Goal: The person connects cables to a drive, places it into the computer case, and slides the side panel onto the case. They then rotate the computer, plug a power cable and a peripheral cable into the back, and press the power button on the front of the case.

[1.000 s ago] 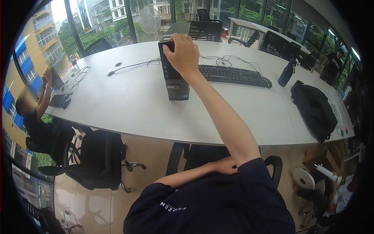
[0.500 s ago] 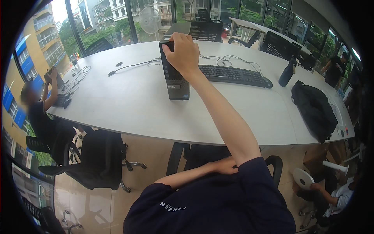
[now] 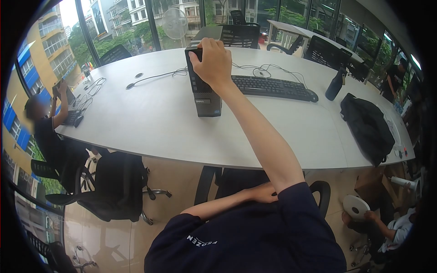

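A black Dell desktop computer tower point(image 3: 209, 107) stands upright on the white table point(image 3: 159, 123), its front panel facing me. My right hand point(image 3: 211, 63) grips its top front edge, thumb on the left side and fingers curled over the top. My left hand point(image 3: 264, 194) rests low across my lap, near my right elbow; its fingers are mostly hidden by my right arm. Just right of the tower lies a black keyboard point(image 3: 271, 88) with a black mouse point(image 3: 312, 96) at its end. A dark cable with a plug end point(image 3: 130, 86) runs left from behind the tower.
A dark bottle point(image 3: 335, 85) and a black bag point(image 3: 367, 128) are on the table's right side. At the left, a co-worker point(image 3: 48, 132) holds up a device beside another keyboard. Lower right, another person holds a white disc point(image 3: 356, 208). An office chair point(image 3: 114, 184) stands at the left front.
My right hand and the tower have shifted very slightly left. The person at lower right has tilted the white disc, and a white tube there has moved right. My left hand stays put.
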Tool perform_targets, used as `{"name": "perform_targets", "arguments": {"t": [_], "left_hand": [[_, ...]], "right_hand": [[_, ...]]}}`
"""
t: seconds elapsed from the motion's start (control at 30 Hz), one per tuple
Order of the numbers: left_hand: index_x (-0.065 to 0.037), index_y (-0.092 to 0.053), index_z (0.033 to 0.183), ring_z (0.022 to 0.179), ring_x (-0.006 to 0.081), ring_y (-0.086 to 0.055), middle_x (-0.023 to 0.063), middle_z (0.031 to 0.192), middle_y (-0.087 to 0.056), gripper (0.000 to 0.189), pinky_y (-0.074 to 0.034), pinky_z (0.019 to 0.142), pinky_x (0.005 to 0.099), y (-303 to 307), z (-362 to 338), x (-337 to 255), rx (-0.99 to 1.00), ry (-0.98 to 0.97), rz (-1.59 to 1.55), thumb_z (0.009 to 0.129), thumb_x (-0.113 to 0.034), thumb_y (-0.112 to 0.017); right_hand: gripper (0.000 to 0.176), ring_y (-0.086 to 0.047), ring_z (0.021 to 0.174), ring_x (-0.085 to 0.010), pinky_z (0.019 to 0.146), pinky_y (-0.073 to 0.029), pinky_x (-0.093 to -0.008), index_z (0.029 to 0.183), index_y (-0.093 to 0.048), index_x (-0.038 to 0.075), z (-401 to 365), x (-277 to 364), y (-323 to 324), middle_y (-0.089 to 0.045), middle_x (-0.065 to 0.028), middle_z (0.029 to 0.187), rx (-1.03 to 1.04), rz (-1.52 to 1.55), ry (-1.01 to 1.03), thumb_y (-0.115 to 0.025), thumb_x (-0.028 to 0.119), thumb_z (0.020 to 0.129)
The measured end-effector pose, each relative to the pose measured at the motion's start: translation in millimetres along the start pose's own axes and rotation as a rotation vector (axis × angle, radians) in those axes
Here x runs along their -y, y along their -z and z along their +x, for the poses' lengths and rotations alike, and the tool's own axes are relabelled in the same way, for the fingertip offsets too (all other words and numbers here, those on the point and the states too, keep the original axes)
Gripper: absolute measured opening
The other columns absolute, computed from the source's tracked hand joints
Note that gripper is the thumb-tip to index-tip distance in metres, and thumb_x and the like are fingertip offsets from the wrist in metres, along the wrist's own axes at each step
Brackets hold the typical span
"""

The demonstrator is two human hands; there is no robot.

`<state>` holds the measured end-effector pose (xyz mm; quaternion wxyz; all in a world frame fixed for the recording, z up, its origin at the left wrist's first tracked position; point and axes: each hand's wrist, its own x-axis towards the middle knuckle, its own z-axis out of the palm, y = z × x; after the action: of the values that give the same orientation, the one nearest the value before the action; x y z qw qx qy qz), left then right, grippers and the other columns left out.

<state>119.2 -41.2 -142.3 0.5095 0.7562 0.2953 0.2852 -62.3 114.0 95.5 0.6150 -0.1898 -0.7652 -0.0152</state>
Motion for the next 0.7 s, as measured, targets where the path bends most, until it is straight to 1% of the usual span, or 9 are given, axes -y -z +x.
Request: {"name": "perform_targets", "arguments": {"t": [0.27, 0.4, 0.5, 0.57, 0.7], "left_hand": [[-0.003, -0.051, 0.141, 0.138, 0.0389, -0.045, 0.0219, 0.147, -0.051, 0.047, -0.037, 0.114, 0.0461, -2.5, 1.4, 7.6, -0.004, 0.011, 0.041, 0.100, -0.025, -0.057], [-0.004, -0.051, 0.142, 0.138, 0.0387, -0.045, 0.0216, 0.148, -0.050, 0.048, -0.036, 0.115, 0.0464, -0.8, 1.9, 7.1, 0.011, 0.003, 0.041, 0.100, -0.025, -0.057], [-0.004, -0.051, 0.142, 0.140, 0.0382, -0.043, 0.0209, 0.149, -0.049, 0.047, -0.035, 0.115, 0.0463, -0.5, 3.4, 6.2, 0.038, 0.042, 0.035, 0.100, -0.025, -0.057], [-0.003, -0.051, 0.142, 0.141, 0.0374, -0.042, 0.0202, 0.150, -0.048, 0.048, -0.034, 0.116, 0.0457, -1.6, 2.4, 7.2, 0.007, -0.009, 0.020, 0.100, -0.025, -0.057], [-0.003, -0.051, 0.143, 0.142, 0.0371, -0.041, 0.0204, 0.150, -0.048, 0.049, -0.034, 0.117, 0.0450, -1.1, 2.1, 4.3, 0.003, -0.025, 0.002, 0.100, -0.025, -0.058]], "right_hand": [[0.028, -0.062, 0.103, -0.0253, 0.084, -0.046, -0.0429, 0.100, -0.062, 0.010, -2.0, -1.0, 1.8, -0.068, -0.0023, 0.099, 0.015, 0.008, 0.010, -0.076, 0.028, 0.084], [0.030, -0.061, 0.106, -0.0250, 0.086, -0.045, -0.0430, 0.104, -0.061, 0.010, -3.6, -3.2, 3.7, -0.067, -0.0025, 0.103, 0.032, 0.017, 0.034, -0.075, 0.028, 0.084], [0.030, -0.061, 0.107, -0.0251, 0.087, -0.045, -0.0429, 0.106, -0.061, 0.010, -4.6, -3.0, 4.2, -0.067, -0.0035, 0.105, 0.034, 0.023, 0.032, -0.074, 0.027, 0.084], [0.031, -0.061, 0.108, -0.0251, 0.088, -0.045, -0.0429, 0.106, -0.061, 0.010, -5.5, -2.3, 2.7, -0.067, -0.0041, 0.106, 0.027, 0.028, 0.026, -0.074, 0.026, 0.084], [0.031, -0.061, 0.109, -0.0252, 0.088, -0.045, -0.0429, 0.107, -0.061, 0.010, -6.1, -3.9, 3.6, -0.067, -0.0045, 0.107, 0.015, 0.036, 0.033, -0.073, 0.025, 0.083]]}}
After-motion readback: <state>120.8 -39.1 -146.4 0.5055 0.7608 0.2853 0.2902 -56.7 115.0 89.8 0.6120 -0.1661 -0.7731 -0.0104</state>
